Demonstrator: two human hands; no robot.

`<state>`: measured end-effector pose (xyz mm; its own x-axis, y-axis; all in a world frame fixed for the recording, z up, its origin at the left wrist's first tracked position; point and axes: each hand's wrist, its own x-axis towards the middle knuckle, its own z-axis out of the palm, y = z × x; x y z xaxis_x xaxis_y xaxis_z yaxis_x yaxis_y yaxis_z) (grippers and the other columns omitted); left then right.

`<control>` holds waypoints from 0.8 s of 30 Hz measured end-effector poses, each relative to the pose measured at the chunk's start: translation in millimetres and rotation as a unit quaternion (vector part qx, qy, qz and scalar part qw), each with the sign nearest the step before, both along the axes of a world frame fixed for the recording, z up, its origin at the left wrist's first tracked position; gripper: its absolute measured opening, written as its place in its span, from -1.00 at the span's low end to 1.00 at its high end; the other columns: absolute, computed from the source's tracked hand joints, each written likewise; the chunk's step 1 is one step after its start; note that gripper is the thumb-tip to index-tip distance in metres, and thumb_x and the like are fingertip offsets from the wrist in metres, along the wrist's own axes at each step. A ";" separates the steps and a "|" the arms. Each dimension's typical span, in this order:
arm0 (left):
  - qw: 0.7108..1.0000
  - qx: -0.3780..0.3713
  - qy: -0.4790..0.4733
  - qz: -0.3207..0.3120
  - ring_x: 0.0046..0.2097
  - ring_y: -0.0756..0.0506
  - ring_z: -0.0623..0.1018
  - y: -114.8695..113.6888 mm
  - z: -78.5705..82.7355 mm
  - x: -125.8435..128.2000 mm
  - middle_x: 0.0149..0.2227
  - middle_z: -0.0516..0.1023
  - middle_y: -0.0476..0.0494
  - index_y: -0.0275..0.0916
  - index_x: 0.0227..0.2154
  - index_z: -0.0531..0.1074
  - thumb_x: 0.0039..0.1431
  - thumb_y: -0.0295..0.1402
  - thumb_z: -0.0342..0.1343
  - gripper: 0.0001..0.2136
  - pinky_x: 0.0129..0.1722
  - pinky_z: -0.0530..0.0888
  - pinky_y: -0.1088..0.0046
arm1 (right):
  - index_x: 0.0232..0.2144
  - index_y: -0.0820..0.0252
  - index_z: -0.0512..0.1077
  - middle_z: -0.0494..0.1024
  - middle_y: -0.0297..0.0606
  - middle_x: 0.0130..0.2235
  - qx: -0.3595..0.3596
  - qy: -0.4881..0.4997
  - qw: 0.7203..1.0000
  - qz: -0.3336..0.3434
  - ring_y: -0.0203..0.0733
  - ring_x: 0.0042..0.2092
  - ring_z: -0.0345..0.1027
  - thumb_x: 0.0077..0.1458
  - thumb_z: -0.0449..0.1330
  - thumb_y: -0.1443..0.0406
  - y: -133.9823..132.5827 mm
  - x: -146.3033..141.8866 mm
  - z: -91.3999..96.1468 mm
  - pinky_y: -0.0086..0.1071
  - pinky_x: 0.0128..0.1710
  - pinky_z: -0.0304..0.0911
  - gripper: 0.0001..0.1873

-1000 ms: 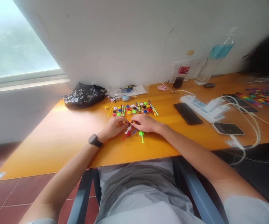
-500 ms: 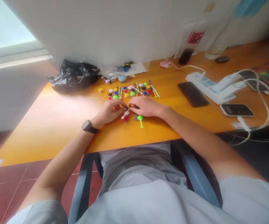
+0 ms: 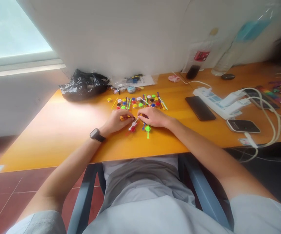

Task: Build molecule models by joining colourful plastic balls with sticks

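Observation:
My left hand (image 3: 117,123) is closed in a pinch on a thin black plastic stick (image 3: 128,117). The far end of that stick reaches the pinched fingertips of my right hand (image 3: 154,116). Close below the fingertips is a white stick with a round disc (image 3: 133,124), beside a red disc (image 3: 132,129) that is partly covered. A blue stick (image 3: 143,126) pokes out under my right hand. Nearer the table edge lies a bright green disc with a stick (image 3: 148,130). Beyond both hands, several coloured discs and sticks (image 3: 140,104) lie in small groups.
A black plastic bag (image 3: 84,85) rests at the back left of the wooden table (image 3: 57,130). On the right are a dark phone (image 3: 200,108), a white power strip (image 3: 210,98) with cables and a small white device (image 3: 243,126). Bottles stand by the wall.
The view has tilted, so the table sits a little lower in the picture. My fingertips have drawn slightly apart, and more of the black stick shows between them.

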<state>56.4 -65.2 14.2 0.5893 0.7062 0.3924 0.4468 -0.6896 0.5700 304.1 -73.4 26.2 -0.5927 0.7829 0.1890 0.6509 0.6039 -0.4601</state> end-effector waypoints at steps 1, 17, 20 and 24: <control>1.000 0.003 -0.001 -0.005 -0.33 -0.04 0.56 -0.2 0.4 -0.2 -0.31 0.68 -0.10 -0.19 -0.23 0.67 0.34 -0.25 0.22 -0.83 -0.32 0.46 0.45 | -0.22 0.19 0.57 0.63 -0.18 -0.23 -0.002 0.001 1.000 -0.006 -0.13 -0.23 0.42 0.33 0.17 0.32 -0.4 -0.2 0.7 -0.33 -0.23 0.10 -0.85; 0.999 0.007 -0.038 -0.009 -0.25 -0.09 0.62 0.5 -1.2 2.9 -0.24 0.71 -0.14 -0.17 -0.18 0.68 0.34 -0.24 0.25 -0.83 -0.19 0.52 0.38 | -0.35 0.16 0.37 0.48 -0.21 -0.27 0.029 0.072 0.997 0.014 -0.11 -0.19 0.32 0.30 0.11 0.35 2.3 -4.9 -6.0 -0.27 -0.12 0.20 -0.87; 0.999 0.007 -0.030 -0.011 -0.25 -0.09 0.61 1.5 -3.3 4.0 -0.24 0.70 -0.16 -0.17 -0.16 0.68 0.35 -0.23 0.23 -0.82 -0.21 0.51 0.37 | -0.37 0.15 0.32 0.46 -0.21 -0.28 0.030 0.066 0.997 -0.003 -0.09 -0.17 0.30 0.28 0.10 0.36 2.7 -5.6 -6.5 -0.25 -0.09 0.19 -0.86; 1.000 0.007 -0.023 -0.014 -0.21 -0.11 0.61 2.8 -6.0 5.0 -0.22 0.69 -0.17 -0.16 -0.15 0.68 0.37 -0.23 0.21 -0.81 -0.17 0.51 0.34 | -0.39 0.14 0.29 0.46 -0.22 -0.29 0.027 0.064 0.997 -0.018 -0.09 -0.17 0.27 0.26 0.11 0.37 4.5 -5.6 -9.1 -0.25 -0.10 0.18 -0.85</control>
<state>61.4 -62.4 8.2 0.5895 0.6846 0.4288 0.4011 -0.7088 0.5802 298.5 -68.9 17.1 -0.5329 0.7897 0.3040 0.6111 0.6077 -0.5073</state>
